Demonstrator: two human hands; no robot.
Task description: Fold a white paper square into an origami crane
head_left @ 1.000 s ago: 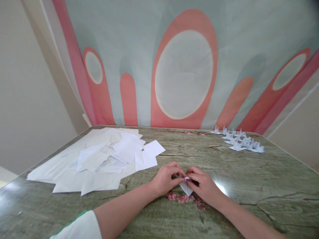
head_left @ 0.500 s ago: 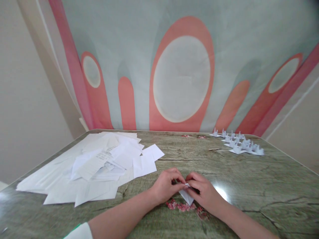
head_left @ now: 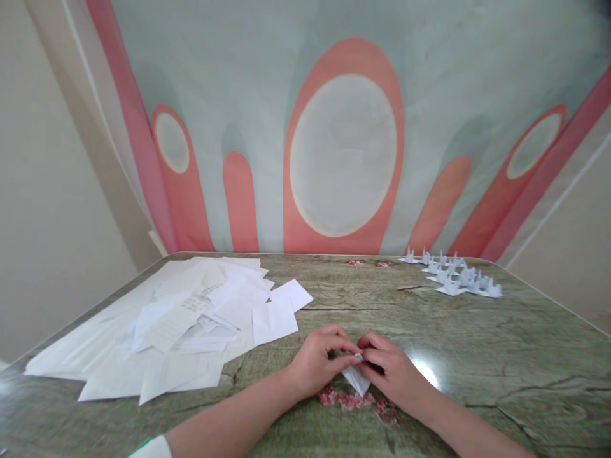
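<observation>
A small piece of folded white paper (head_left: 357, 380) is held between my two hands, just above the front middle of the table. My left hand (head_left: 321, 359) pinches its upper end from the left with thumb and fingertips. From the other side, my right hand (head_left: 389, 369) grips the same end, its fingers bent around it. The paper's lower part points down toward me and tapers to a tip. My fingers cover the upper folds.
Loose white sheets (head_left: 181, 318) lie in a spread pile on the left, with smaller square papers (head_left: 275, 321) at its right side. Several folded paper cranes (head_left: 449, 280) stand in rows at the back right. The wood-patterned table (head_left: 477, 337) meets a painted wall (head_left: 262, 76).
Both hands stay almost in place, with slight finger movement at the paper's upper end. The view has shifted slightly.
</observation>
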